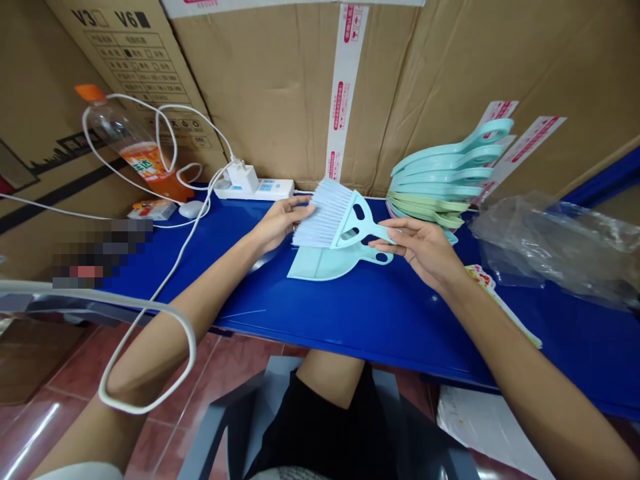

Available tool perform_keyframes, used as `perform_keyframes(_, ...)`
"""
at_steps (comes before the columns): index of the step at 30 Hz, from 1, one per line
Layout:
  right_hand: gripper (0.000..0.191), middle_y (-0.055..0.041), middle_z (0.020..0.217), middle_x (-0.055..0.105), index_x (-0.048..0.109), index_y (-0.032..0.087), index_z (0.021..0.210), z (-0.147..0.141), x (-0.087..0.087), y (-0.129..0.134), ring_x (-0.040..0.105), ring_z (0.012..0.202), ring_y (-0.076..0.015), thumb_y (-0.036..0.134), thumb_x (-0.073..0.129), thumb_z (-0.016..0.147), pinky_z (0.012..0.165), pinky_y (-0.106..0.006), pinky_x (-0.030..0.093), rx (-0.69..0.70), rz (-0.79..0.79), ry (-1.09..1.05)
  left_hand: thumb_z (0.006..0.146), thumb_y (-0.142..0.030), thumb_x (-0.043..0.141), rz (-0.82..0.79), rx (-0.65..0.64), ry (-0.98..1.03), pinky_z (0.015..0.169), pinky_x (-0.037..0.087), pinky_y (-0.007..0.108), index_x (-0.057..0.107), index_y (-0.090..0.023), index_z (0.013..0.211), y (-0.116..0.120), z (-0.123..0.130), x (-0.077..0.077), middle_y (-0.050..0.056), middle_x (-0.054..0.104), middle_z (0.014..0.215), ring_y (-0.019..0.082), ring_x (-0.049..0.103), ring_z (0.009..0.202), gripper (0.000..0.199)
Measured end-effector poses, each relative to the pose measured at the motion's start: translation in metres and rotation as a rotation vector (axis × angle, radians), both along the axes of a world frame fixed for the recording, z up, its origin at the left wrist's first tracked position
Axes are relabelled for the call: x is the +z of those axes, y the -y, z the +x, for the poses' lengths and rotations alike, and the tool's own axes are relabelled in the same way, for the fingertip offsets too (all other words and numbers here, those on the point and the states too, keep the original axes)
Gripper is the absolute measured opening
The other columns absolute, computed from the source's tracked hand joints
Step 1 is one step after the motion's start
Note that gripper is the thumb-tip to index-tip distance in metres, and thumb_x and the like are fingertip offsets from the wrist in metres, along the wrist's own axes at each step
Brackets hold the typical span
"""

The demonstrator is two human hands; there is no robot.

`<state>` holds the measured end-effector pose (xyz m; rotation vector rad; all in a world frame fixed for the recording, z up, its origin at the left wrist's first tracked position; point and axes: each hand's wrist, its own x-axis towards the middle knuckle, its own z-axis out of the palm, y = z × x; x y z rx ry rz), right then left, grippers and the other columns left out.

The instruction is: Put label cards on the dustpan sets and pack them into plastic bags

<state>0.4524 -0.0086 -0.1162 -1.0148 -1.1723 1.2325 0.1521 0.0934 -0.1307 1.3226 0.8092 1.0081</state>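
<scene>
A small light-blue hand brush [345, 223] with pale bristles is held level above the blue table, bristles pointing left. The fingers of my right hand [420, 250] are closed around its handle. At the other end, the thumb and fingers of my left hand [283, 223] are closed on the outer edge of the bristles. Just beneath the brush lies a matching light-blue dustpan [317, 265], its handle pointing right, under my right fingers. Part of the pan is hidden by the brush.
Nested dustpans [440, 173], light blue and green, lean at the back right. Clear plastic bags [560, 247] and printed cards [505, 307] lie to the right. At the left are an orange drink bottle [145, 160], a power strip [270, 189] and a looping white cable [175, 267]. Cardboard [280, 87] stands behind.
</scene>
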Motion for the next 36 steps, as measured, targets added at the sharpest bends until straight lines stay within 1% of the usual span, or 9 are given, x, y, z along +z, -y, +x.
perform_keyframes(5, 0.055, -0.0091, 0.089, 0.084, 0.085, 0.018, 0.098, 0.002, -0.003, -0.001, 0.086, 0.086, -0.0279, 0.055, 0.108, 0.065, 0.082, -0.039, 0.073, 0.081, -0.074, 0.074, 0.078, -0.045, 0.101, -0.091, -0.06, -0.054, 0.081, 0.062, 0.032, 0.081, -0.015, 0.114, 0.002, 0.0, -0.004, 0.013, 0.085, 0.11, 0.022, 0.079, 0.093, 0.05)
perform_keyframes(10, 0.045, -0.0049, 0.075, 0.077, 0.086, 0.018, 0.106, 0.005, -0.008, -0.002, 0.065, 0.059, -0.0174, 0.056, 0.093, 0.082, 0.051, -0.03, 0.049, 0.018, 0.147, 0.584, 0.068, -0.033, 0.105, -0.126, 0.014, -0.237, 0.06, 0.048, 0.028, 0.081, -0.014, 0.102, -0.002, -0.004, -0.006, 0.009, 0.082, 0.092, 0.015, 0.068, 0.071, 0.045)
perform_keyframes(14, 0.035, -0.0032, 0.078, 0.076, 0.088, 0.021, 0.11, 0.008, -0.01, -0.004, 0.059, 0.063, -0.0175, 0.047, 0.087, 0.087, 0.059, -0.032, 0.043, -0.047, 0.308, 0.88, 0.065, -0.037, 0.108, -0.054, 0.013, -0.353, 0.051, 0.038, 0.03, 0.078, -0.015, 0.097, -0.004, -0.005, -0.007, 0.005, 0.073, 0.071, 0.013, 0.057, 0.057, 0.049)
perform_keyframes(18, 0.027, -0.0047, 0.09, 0.076, 0.087, 0.025, 0.106, 0.013, -0.013, -0.009, 0.06, 0.068, -0.0186, 0.048, 0.082, 0.092, 0.07, -0.037, 0.048, -0.059, 0.46, 1.029, 0.067, -0.04, 0.108, 0.027, 0.062, -0.498, 0.049, 0.041, 0.031, 0.076, -0.013, 0.107, -0.005, -0.005, -0.009, 0.003, 0.069, 0.064, 0.015, 0.059, 0.054, 0.058)
perform_keyframes(21, 0.028, -0.0071, 0.096, 0.077, 0.085, 0.025, 0.097, 0.019, -0.014, -0.012, 0.067, 0.077, -0.0222, 0.052, 0.085, 0.089, 0.075, -0.038, 0.052, -0.082, 0.466, 1.102, 0.077, -0.04, 0.1, 0.136, 0.118, -0.624, 0.052, 0.049, 0.031, 0.079, -0.013, 0.102, -0.007, -0.008, -0.01, 0.005, 0.073, 0.071, 0.017, 0.063, 0.057, 0.042)
perform_keyframes(24, 0.036, -0.0061, 0.084, 0.077, 0.08, 0.022, 0.1, 0.021, -0.015, -0.012, 0.069, 0.067, -0.0216, 0.054, 0.089, 0.087, 0.062, -0.034, 0.052, -0.079, 0.262, 1.035, 0.083, -0.032, 0.092, 0.235, 0.197, -0.695, 0.057, 0.058, 0.032, 0.082, -0.015, 0.096, -0.007, -0.011, -0.011, 0.007, 0.078, 0.08, 0.017, 0.067, 0.058, 0.024)
perform_keyframes(28, 0.048, -0.0067, 0.07, 0.076, 0.079, 0.019, 0.106, 0.012, -0.014, -0.005, 0.069, 0.052, -0.0204, 0.06, 0.093, 0.086, 0.041, -0.029, 0.05, 0.123, -0.14, 0.622, 0.085, -0.032, 0.089, 0.155, 0.145, -0.597, 0.06, 0.065, 0.037, 0.082, -0.013, 0.088, -0.003, -0.01, -0.012, 0.009, 0.075, 0.072, 0.021, 0.071, 0.059, 0.021)
perform_keyframes(32, 0.05, -0.0126, 0.088, 0.083, 0.08, 0.017, 0.093, 0.002, -0.012, -0.001, 0.085, 0.082, -0.0293, 0.052, 0.108, 0.069, 0.066, -0.037, 0.073, 0.197, -0.259, 0.242, 0.085, -0.039, 0.09, 0.135, 0.149, -0.581, 0.06, 0.065, 0.035, 0.081, -0.013, 0.09, -0.003, -0.007, -0.015, 0.007, 0.072, 0.07, 0.02, 0.071, 0.062, 0.028)
perform_keyframes(36, 0.054, -0.013, 0.096, 0.085, 0.082, 0.016, 0.101, 0.004, -0.007, -0.003, 0.085, 0.085, -0.0269, 0.046, 0.111, 0.066, 0.081, -0.04, 0.076, 0.121, -0.163, 0.139, 0.088, -0.044, 0.088, 0.134, 0.227, -0.371, 0.078, 0.067, 0.035, 0.077, -0.016, 0.1, -0.008, -0.003, -0.014, 0.008, 0.077, 0.089, 0.024, 0.077, 0.087, 0.032)
